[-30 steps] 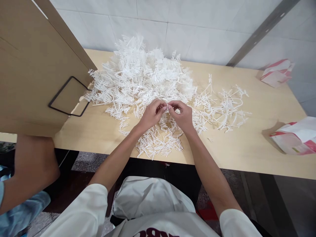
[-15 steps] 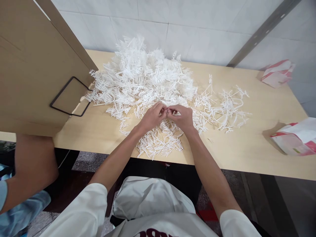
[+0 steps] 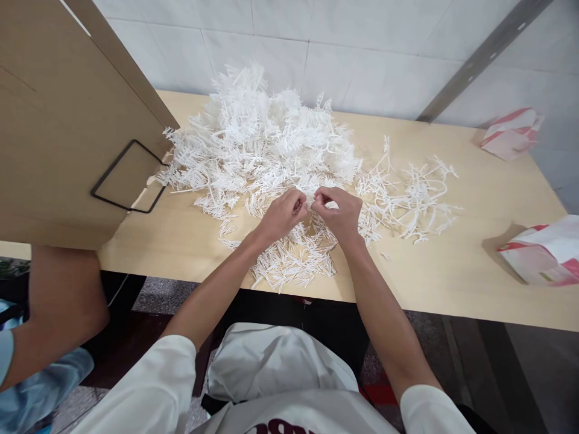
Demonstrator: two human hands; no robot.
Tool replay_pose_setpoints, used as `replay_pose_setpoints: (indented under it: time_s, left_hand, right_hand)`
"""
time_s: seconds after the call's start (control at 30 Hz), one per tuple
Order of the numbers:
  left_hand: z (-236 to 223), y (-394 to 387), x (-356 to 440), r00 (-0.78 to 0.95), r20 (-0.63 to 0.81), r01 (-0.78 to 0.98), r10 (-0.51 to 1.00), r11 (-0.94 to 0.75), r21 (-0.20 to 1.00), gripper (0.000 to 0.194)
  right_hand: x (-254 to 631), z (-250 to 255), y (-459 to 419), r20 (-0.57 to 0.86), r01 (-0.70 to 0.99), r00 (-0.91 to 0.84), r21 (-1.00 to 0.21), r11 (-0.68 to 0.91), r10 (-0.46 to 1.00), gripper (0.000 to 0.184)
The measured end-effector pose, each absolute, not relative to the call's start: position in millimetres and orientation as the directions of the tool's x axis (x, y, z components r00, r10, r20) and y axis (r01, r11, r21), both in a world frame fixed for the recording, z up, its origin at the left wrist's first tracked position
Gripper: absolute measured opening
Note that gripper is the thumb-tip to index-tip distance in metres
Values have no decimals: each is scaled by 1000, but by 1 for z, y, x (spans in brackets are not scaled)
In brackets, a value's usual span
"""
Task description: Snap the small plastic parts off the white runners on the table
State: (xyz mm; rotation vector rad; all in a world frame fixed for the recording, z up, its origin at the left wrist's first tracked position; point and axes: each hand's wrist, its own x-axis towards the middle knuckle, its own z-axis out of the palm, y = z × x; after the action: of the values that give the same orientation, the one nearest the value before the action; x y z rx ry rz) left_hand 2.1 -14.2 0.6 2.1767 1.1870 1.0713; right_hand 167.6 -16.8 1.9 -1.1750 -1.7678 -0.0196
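The left hand [image 3: 281, 214] and right hand [image 3: 340, 212] have drawn slightly apart, fingertips pinched, on what I cannot tell, perhaps having parted a strand, with the pile [image 3: 271, 132] just beyond and bits [image 3: 292, 265] on the near side.

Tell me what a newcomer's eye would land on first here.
Probably the big heap of white branching strands at the back of the table. Next, the left hand and right hand, close together at the heap's near side. Then the tall brown cardboard on the left.
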Motion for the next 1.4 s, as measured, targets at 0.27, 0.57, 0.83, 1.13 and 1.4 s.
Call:
replay_pose_setpoints:
  time_s: [0.27,0.57,0.83,1.13,1.4]
  left_hand:
    - [-1,-10,4,202,411,358,889,-458,814,14]
    - [2,-10,2,225,401,331,888,-457,826,10]
    - [-2,-13,3,318,373,424,872,-483,766,6]
    - [1,-16,7,440,330,200,835,-449,871,14]
    - [1,-12,6,298,345,258,890,-423,869,8]
  right_hand:
    - [161,11,-19,390,402,-25,-839,367,920,25]
    - [162,7,-15,317,373,-122,-863,340,940,29]
    - [160,7,-17,439,573,-111,-704,418,892,7]
    - [159,12,-21,334,379,-38,-867,323,942,13]
    - [161,15,-20,220,284,-108,-928,242,970,17]
